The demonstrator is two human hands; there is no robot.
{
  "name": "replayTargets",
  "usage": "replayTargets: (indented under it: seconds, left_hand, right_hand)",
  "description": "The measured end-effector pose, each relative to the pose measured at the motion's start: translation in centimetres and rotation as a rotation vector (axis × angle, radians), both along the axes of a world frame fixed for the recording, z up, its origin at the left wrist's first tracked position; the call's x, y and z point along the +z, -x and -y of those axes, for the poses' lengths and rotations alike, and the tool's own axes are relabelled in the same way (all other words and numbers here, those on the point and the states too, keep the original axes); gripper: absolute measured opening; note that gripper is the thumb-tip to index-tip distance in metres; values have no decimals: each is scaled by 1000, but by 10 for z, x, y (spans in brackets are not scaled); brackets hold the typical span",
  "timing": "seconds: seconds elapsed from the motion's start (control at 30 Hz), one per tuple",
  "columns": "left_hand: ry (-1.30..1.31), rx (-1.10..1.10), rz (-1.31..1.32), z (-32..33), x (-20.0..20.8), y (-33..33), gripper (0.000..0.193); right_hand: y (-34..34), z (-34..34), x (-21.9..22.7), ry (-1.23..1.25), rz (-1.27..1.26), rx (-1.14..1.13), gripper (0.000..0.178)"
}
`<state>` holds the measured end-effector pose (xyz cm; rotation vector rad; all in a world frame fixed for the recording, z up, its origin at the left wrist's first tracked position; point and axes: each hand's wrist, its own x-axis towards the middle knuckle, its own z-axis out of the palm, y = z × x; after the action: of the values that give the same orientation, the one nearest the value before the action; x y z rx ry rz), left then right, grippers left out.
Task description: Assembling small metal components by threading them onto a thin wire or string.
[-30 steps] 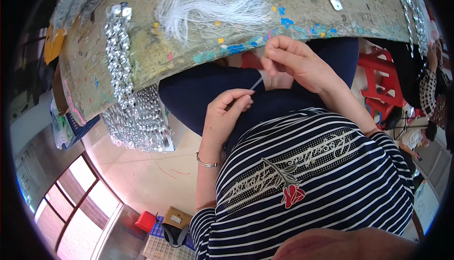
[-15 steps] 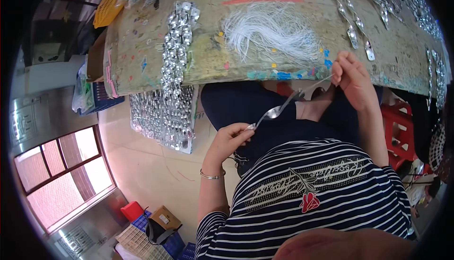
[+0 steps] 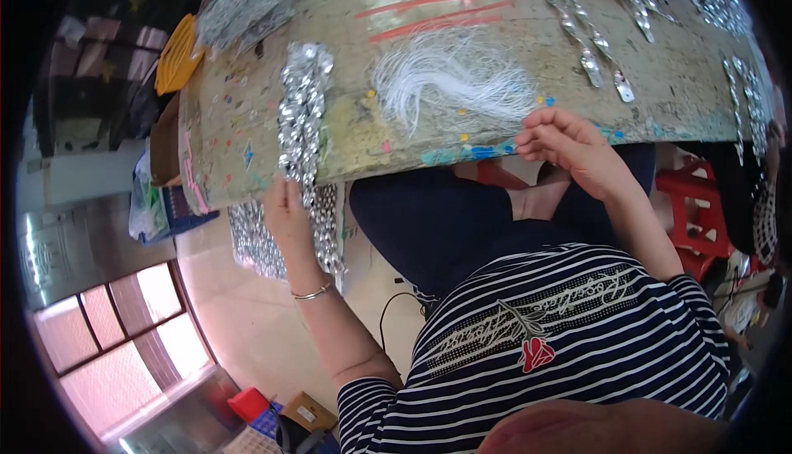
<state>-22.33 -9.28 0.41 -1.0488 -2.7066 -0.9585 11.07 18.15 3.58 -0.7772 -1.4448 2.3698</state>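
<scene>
My left hand [image 3: 289, 227] is at the table's near edge, beside the bundle of shiny silver twisted strips [image 3: 304, 95]. Its fingertips are pinched together against the bundle's side; what they hold, if anything, blends in with the strips. The bundle lies over the edge and hangs down. My right hand [image 3: 572, 150] is raised over my lap at the table edge, its fingers loosely bent and apart, with nothing visible in them. Just beyond those fingertips, a loose heap of thin white threads [image 3: 450, 78] lies on the table.
More silver strips [image 3: 592, 66] lie at the far right of the worn table [image 3: 355, 144]. A clear bag of silvery pieces [image 3: 247, 4] and a yellow basket [image 3: 177, 54] are at the far left. A red stool [image 3: 695, 215] stands to my right.
My left hand has moved left and away from me to the strip bundle. My right hand has come left toward the threads. The single silver strip no longer stretches between my hands.
</scene>
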Motion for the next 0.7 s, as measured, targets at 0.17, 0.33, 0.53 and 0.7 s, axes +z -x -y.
replayTargets:
  seconds: [0.17,0.33,0.53,0.7]
  left_hand:
    - [154,-26,-170,-22,-11,47,29]
    - [250,21,-344,-40,-22,58,36]
    - [187,-24,-361,-55,-30,47,42]
    - [162,-114,-385,-51,-29,41,39]
  right_hand:
    - [-7,-14,-3,-168,82,-64,24]
    - [-29,-71,-16,-528,340,-289,24]
    - [-44,-124,-62,-1355,532,-434,33]
    - [-43,-138,-73,-1595,694,-317,28]
